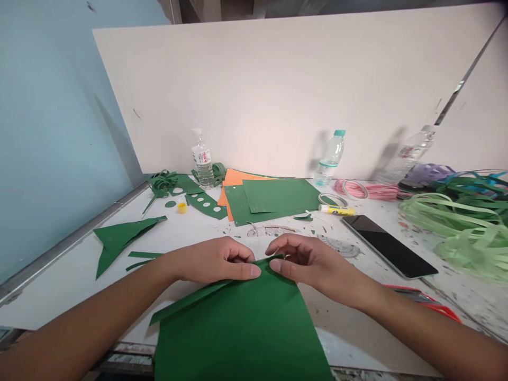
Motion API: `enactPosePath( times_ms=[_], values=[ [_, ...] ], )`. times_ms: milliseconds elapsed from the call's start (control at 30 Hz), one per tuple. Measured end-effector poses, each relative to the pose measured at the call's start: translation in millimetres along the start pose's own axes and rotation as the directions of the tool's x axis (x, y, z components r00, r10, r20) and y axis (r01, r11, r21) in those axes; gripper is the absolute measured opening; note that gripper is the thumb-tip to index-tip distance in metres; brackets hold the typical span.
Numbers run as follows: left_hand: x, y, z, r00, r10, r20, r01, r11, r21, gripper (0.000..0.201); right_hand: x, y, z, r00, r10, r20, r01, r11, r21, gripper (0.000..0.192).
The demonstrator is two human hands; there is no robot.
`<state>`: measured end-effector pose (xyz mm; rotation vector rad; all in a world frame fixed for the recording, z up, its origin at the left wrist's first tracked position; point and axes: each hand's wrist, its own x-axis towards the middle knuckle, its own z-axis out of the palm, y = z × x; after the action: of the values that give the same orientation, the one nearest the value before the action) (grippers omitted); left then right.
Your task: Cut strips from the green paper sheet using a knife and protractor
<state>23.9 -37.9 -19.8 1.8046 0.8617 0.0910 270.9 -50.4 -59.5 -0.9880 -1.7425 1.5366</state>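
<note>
A large green paper sheet hangs over the table's near edge, with a narrow fold along its far side. My left hand is closed on that folded edge, its thumb pressed on top and the other fingers curled behind. Close beside it, my right hand pinches the same edge near the sheet's right corner, thumb on the near face. Parts of the fingers behind the paper are hidden. Green offcuts and thin green strips lie left of my left hand.
Green sheets over orange paper lie behind my hands. A glue stick, tape rolls, and a phone are to the right, with red-handled scissors partly under my right forearm. Bottles stand along the white board; ribbons pile far right.
</note>
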Motion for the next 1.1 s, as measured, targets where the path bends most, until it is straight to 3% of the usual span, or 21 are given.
enactPosePath(
  times_ms=[100, 267, 400, 600, 833, 1100],
  values=[
    [-1.1, -0.1, -0.8, 1.0, -0.009, -0.009, 0.01, 0.999, 0.049, 0.044, -1.6, 2.0, -0.7, 0.998, 0.028, 0.057, -0.028, 1.0, 0.008, 0.023],
    [-0.8, -2.5, -0.2, 0.998, 0.043, -0.036, -0.041, 0.998, 0.049, 0.049, -5.1, 0.8, 1.4, 0.998, -0.057, -0.001, 0.056, 0.986, -0.156, 0.017],
    [-0.3, -3.0, 0.2, 0.998, 0.044, -0.052, -0.043, 0.999, 0.033, 0.051, -4.6, 1.2, 2.0, 0.998, -0.057, -0.02, 0.052, 0.979, -0.198, 0.017],
    [-0.5, -0.2, 1.6, 0.997, 0.064, -0.034, -0.063, 0.997, 0.046, 0.046, -5.1, -1.2, 1.9, 0.999, -0.034, 0.004, 0.034, 0.987, -0.155, 0.018],
    [-1.7, 1.0, 3.1, 0.999, 0.044, -0.014, -0.044, 0.998, 0.043, 0.042, -1.8, -9.5, 1.7, 0.996, 0.06, 0.064, -0.061, 0.998, 0.012, 0.034],
    [-1.9, 1.0, 2.1, 0.998, 0.068, 0.018, -0.069, 0.998, 0.016, 0.039, -0.7, -7.1, 0.9, 0.997, 0.068, 0.046, -0.069, 0.997, 0.021, 0.032]
  ],
)
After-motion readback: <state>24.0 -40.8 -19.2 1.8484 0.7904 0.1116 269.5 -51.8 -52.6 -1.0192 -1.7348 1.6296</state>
